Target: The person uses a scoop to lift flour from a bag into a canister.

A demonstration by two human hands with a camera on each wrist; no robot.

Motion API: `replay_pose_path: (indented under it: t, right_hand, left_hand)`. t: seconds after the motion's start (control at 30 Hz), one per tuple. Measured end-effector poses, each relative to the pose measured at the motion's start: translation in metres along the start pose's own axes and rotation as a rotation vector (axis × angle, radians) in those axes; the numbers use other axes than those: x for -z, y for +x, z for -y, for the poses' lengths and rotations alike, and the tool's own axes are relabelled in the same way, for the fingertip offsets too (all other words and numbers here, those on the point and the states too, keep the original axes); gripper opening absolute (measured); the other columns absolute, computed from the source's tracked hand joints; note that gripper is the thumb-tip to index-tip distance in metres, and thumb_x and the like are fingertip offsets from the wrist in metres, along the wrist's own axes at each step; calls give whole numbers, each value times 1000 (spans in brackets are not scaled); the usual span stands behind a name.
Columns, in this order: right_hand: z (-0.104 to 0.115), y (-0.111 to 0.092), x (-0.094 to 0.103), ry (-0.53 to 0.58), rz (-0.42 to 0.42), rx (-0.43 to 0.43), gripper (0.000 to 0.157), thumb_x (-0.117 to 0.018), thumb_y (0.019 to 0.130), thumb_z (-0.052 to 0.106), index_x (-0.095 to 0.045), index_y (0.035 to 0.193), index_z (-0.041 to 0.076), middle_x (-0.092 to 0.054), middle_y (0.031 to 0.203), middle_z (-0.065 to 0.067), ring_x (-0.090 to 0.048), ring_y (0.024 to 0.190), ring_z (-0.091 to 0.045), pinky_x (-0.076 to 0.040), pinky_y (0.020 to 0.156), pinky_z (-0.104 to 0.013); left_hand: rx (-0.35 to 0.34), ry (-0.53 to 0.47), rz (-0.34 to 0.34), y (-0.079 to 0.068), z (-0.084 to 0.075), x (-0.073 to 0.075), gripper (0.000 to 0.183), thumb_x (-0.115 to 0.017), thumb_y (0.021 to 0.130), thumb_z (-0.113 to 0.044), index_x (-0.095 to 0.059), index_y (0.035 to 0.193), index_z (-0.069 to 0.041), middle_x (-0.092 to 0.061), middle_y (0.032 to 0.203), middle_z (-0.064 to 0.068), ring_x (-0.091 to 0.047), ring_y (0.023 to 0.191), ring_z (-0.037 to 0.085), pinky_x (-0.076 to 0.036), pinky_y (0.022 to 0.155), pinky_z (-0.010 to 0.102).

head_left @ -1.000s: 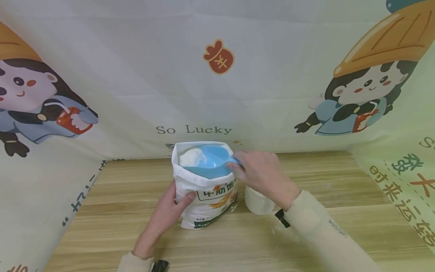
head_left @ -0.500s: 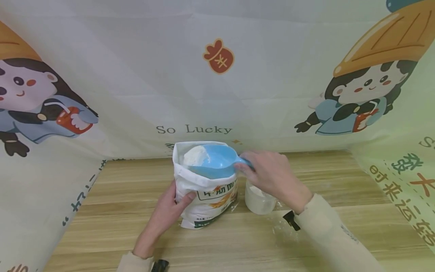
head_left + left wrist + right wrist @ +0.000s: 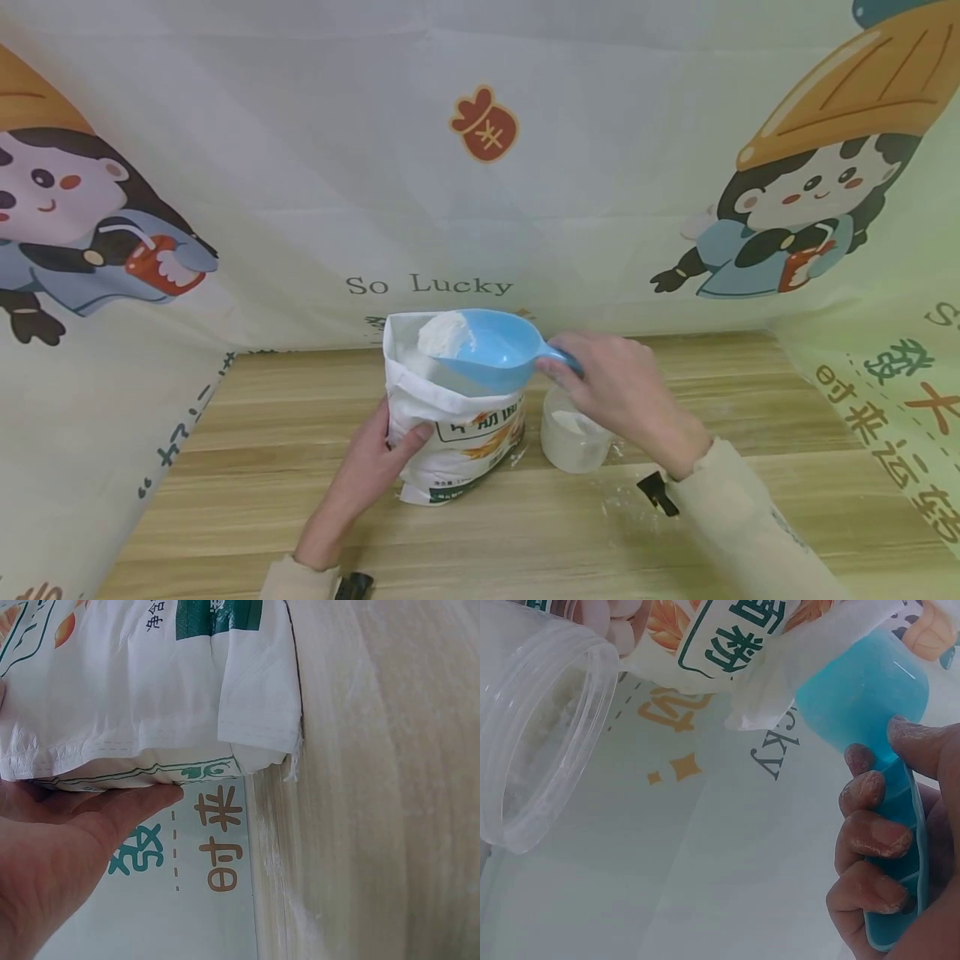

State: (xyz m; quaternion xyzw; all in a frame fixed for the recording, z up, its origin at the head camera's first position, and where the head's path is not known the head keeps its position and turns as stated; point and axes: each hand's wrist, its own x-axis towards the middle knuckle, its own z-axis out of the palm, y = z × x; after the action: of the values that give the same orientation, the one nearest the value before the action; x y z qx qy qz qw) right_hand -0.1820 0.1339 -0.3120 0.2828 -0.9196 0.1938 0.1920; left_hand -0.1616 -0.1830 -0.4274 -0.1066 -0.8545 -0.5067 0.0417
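Note:
A white flour bag (image 3: 457,450) stands upright on the table with its top folded open. My left hand (image 3: 375,454) grips its left side, thumb on the front; in the left wrist view the fingers (image 3: 127,806) lie against the bag's side. With my right hand (image 3: 611,379) I hold a blue scoop (image 3: 498,342) by its handle, over the bag's mouth. White flour (image 3: 446,335) is heaped at the scoop's front end. The right wrist view shows several flour-dusted fingers (image 3: 877,832) curled round the handle. Beside the bag, partly under my right hand, stands a clear round jar (image 3: 573,442) with flour inside.
Spilled flour dusts the wooden table (image 3: 540,542) near the jar. Behind the bag rises a printed cloth backdrop (image 3: 600,250), and more of it hangs at both sides.
The scoop has risen out of the bag's mouth and shifted right with my right hand, bringing flour up. More of the jar shows. My left hand and the bag stay put.

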Motion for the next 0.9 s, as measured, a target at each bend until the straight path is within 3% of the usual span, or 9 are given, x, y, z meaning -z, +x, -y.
replay_pose_path:
  t: [0.23,0.47,0.9]
  right_hand:
    - [-4,-5,4,26,-17,-4,19,-71,100,27,-74,107,10,-68,82,3,-57,65,-13,-50,56,-35]
    - [-8,-9,13,24,-32,-18,17,-71,100,25,-75,106,10,-65,77,4,-55,63,-13,-48,55,-34]
    - [-19,-19,29,1,-12,-61,20,-69,102,26,-75,110,9,-71,85,-1,-55,65,-15,-49,59,-38]
  left_hand:
    - [0,-3,0,0,0,-1,53,-68,102,-34,-48,146,-11,-64,134,16,-63,122,35,-54,98,56]
    - [-3,-11,3,0,1,-1,54,-67,102,-33,-48,147,-10,-63,136,17,-62,122,36,-54,98,57]
    - [2,-8,6,0,-1,-2,56,-67,103,-34,-46,149,-10,-62,138,18,-62,124,38,-53,98,58]
